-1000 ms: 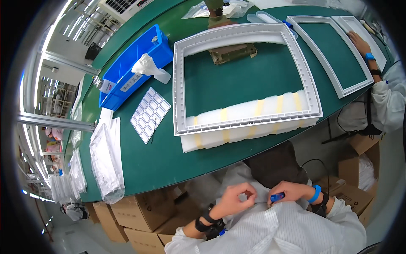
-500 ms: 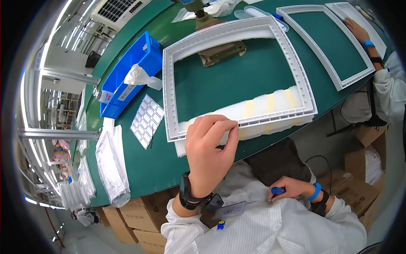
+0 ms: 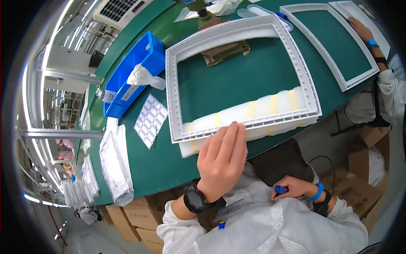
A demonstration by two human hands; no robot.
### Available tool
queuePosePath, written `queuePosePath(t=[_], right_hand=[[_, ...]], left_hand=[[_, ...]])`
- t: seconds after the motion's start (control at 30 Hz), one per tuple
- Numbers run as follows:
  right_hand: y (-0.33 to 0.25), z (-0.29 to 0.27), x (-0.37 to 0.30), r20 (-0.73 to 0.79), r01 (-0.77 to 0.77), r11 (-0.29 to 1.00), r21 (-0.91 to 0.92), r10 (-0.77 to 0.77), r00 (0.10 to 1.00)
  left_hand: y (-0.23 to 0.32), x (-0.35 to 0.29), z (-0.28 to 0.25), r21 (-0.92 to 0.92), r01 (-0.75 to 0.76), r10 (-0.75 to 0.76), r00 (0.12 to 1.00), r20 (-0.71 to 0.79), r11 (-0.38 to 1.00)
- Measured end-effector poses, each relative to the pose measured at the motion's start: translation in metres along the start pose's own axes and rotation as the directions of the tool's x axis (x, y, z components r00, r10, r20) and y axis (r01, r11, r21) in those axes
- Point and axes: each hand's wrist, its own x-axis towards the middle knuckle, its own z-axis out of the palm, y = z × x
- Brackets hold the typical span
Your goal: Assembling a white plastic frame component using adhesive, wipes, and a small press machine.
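A white plastic frame [image 3: 172,91] with a ribbed rim rests on foam padding [image 3: 253,109] crossed by yellow tape strips. My left hand [image 3: 224,156] is at the frame's near edge, fingertips touching the rim. Its fingers are stretched out side by side, back of the hand upward, and the thumb is hidden. Low at my lap, my right hand [image 3: 296,187] is wrapped round a blue pen-like tool [image 3: 281,189]; only its end shows, so its exact kind is unclear.
Left of the frame stand a blue bin [image 3: 122,95] with white crumpled cloth [image 3: 139,75], a label sheet [image 3: 151,121] and plastic bags [image 3: 116,165]. A metal stand [image 3: 207,19] is behind. At right, another person's hand [image 3: 360,29] lies near a second white frame [image 3: 334,72]. Cartons [image 3: 355,194] sit below.
My left hand has gone from a pinch to straight fingers and shifted slightly right along the frame's near rim. My right hand still grips the blue tool. The view has shifted slightly.
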Motion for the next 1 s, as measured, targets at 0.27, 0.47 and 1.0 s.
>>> queuePosePath(t=[0.27,0.47,1.0], right_hand=[[0.007,0.013,-0.008,-0.16,-0.147,0.989,0.033,0.15,0.976],[-0.014,0.022,-0.001,-0.186,-0.231,0.972,-0.038,0.22,0.958],[-0.035,0.046,0.03,-0.575,-0.231,0.964,-0.135,0.113,0.81]], left_hand=[[-0.007,-0.008,-0.004,-0.21,0.003,-0.029,0.992,-0.121,0.978],[-0.004,-0.015,0.004,-0.225,-0.006,-0.02,0.994,-0.111,0.974],[0.061,-0.17,0.014,-0.777,0.55,-0.191,0.835,0.516,0.306]])
